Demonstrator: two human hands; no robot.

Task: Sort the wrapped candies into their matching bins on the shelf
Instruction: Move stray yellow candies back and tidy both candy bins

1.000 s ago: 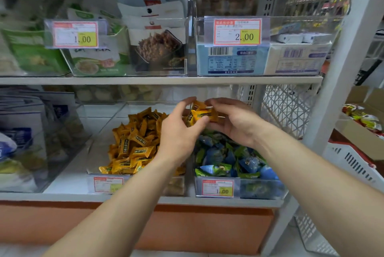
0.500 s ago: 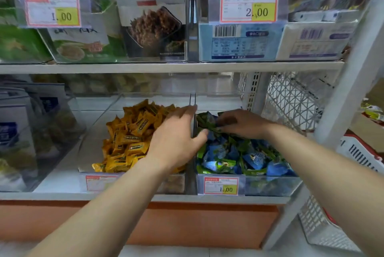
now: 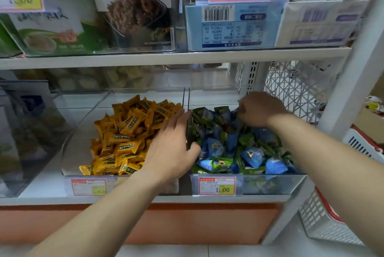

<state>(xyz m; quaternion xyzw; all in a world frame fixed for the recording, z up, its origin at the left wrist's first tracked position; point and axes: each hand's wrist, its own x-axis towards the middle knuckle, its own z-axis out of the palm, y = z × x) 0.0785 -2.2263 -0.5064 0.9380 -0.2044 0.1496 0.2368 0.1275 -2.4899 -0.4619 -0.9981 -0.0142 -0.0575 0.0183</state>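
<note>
On the lower shelf, two clear plastic bins stand side by side: orange-yellow wrapped candies are heaped in the left bin, blue and green wrapped candies in the right bin. The left hand is laid flat, fingers straight, across the shared wall, and nothing is held. The right hand is curled into the far part of the blue and green heap; whether a candy is pinched cannot be told. Strays are best picked singly and lifted clear of that wall. Headroom is limited by the white shelf board above; the white upright post stands near on the right.
</note>
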